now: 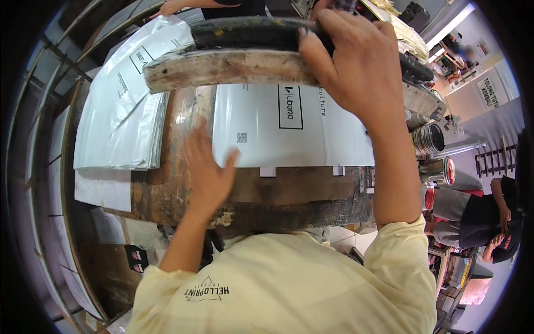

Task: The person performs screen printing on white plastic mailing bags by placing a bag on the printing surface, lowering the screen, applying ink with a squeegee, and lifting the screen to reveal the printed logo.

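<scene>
My right hand (356, 61) grips the near edge of a wooden screen-printing frame (233, 64), which is raised and tilted up above the table. Under the frame lies a white plastic mailer bag (278, 142) with a small black printed box on it. My left hand (208, 170) rests flat, fingers spread, at the bag's lower left corner on the worn wooden table (300, 195). Two small tape tabs stick out at the bag's near edge.
A stack of white printed bags (119, 119) lies to the left on the table, with a loose white sheet (103, 189) below it. Ink cans (428, 139) stand at the right. Another person's hand (172, 6) reaches in at the top; a seated person (478, 214) is at right.
</scene>
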### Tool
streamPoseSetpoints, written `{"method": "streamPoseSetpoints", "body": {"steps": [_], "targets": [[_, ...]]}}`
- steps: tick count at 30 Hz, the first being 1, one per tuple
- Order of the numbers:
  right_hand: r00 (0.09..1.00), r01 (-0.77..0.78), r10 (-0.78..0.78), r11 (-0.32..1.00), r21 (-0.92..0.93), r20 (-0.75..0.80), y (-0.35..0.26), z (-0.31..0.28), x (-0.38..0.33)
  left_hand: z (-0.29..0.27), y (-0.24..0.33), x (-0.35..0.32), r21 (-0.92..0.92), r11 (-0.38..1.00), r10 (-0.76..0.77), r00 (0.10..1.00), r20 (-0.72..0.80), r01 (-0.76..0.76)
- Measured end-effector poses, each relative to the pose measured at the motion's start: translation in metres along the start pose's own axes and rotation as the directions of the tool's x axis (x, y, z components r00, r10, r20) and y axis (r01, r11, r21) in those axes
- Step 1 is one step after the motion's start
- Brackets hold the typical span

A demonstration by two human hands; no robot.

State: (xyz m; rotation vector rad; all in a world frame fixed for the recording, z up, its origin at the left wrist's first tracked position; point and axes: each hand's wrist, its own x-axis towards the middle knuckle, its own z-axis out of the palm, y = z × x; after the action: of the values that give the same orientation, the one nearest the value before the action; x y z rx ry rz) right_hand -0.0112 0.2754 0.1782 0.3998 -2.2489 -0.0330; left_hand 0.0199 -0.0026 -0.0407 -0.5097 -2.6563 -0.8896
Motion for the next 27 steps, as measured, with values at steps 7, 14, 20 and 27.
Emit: {"method": "streamPoseSetpoints", "body": {"steps": [7, 14, 20, 27], "targets": [[0.966, -0.231, 0.202, 0.955, 0.185, 0.161, 0.015, -0.018, 0.065, 0.046, 0.011, -0.066, 0.369, 0.925, -0.252, 0.88, 0.404, 0.096], [0.98, -0.179, 0.153, 0.956, 0.23, 0.129, 0.025, -0.016, 0.066, 0.046, 0.017, -0.054, 0.287, 0.958, -0.112, 0.956, 0.27, 0.031], [0.98, -0.172, 0.153, 0.974, 0.147, 0.13, 0.011, -0.03, 0.066, 0.026, 0.054, 0.044, -0.015, 0.996, 0.083, 0.992, -0.093, -0.085], [0.93, -0.267, 0.228, 0.958, 0.106, 0.288, 0.004, -0.039, 0.077, 0.011, 0.047, 0.048, -0.292, 0.952, -0.021, 0.933, -0.359, -0.091]]}}
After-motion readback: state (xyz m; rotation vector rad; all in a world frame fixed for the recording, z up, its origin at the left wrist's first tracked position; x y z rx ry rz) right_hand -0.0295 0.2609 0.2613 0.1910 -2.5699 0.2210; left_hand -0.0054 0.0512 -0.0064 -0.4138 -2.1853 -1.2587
